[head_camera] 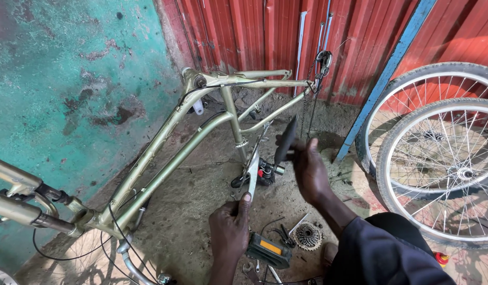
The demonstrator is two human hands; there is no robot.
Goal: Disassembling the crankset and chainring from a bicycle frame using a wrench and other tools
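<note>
Two hands at upturned bike frame (165,142), left (230,227) gripping crank arm (253,171), right (308,169) clasping black pedal (285,141)

No packages, labels, signs or screens are visible in this view.
</note>
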